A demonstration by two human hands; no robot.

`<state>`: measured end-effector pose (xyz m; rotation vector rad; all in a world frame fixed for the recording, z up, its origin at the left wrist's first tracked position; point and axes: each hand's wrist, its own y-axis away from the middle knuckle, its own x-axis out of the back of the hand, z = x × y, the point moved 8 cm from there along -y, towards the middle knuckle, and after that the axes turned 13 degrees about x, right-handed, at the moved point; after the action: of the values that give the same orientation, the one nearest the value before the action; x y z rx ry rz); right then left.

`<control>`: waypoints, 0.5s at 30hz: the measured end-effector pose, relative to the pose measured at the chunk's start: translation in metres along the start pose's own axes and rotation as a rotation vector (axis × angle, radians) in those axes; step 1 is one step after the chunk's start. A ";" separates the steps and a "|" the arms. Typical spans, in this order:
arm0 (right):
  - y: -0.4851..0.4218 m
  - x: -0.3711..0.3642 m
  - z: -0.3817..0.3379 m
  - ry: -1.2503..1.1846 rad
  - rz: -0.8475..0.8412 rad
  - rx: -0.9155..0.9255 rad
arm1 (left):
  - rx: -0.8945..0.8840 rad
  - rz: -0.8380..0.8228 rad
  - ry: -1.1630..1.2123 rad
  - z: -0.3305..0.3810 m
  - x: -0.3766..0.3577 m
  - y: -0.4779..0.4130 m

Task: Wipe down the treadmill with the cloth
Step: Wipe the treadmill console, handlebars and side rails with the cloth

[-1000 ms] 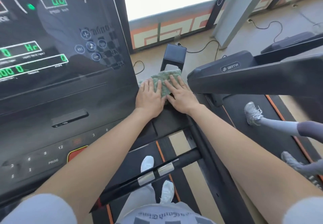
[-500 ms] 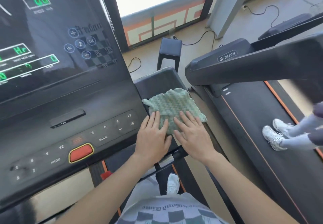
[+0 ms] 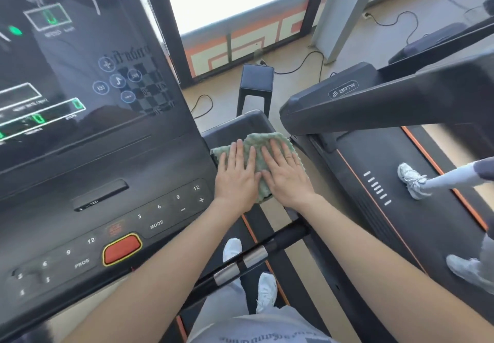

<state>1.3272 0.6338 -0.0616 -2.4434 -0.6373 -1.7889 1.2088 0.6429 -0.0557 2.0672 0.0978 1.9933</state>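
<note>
A green textured cloth (image 3: pixel 256 142) lies flat on the black right armrest (image 3: pixel 240 124) of the treadmill, beside the large console (image 3: pixel 107 177). My left hand (image 3: pixel 236 177) and my right hand (image 3: pixel 284 174) press down on the cloth side by side, palms flat and fingers spread. The cloth's near part is hidden under both hands. The console carries a lit screen, number keys and a red stop button (image 3: pixel 121 249).
A black handlebar (image 3: pixel 251 257) with metal grips runs below my arms. To the right stands a second treadmill (image 3: pixel 374 182) with another person's feet (image 3: pixel 411 179) on its belt. A black stool (image 3: pixel 255 83) and floor cables lie ahead by the window.
Both hands pulled the cloth back along the armrest toward me, then pushed it forward again a little; fingers now cover more of the cloth.
</note>
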 end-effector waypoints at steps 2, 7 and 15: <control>-0.021 0.006 0.009 -0.034 -0.033 -0.017 | 0.004 -0.022 0.000 -0.007 0.003 -0.023; -0.063 0.019 0.025 -0.225 -0.058 -0.049 | -0.018 -0.089 0.010 -0.010 0.012 -0.074; -0.049 0.020 0.025 -0.316 -0.043 -0.109 | -0.145 -0.148 0.044 -0.009 0.016 -0.079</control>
<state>1.3377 0.6916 -0.0610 -2.8380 -0.6307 -1.4980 1.2111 0.7237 -0.0587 1.8710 0.1075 1.8987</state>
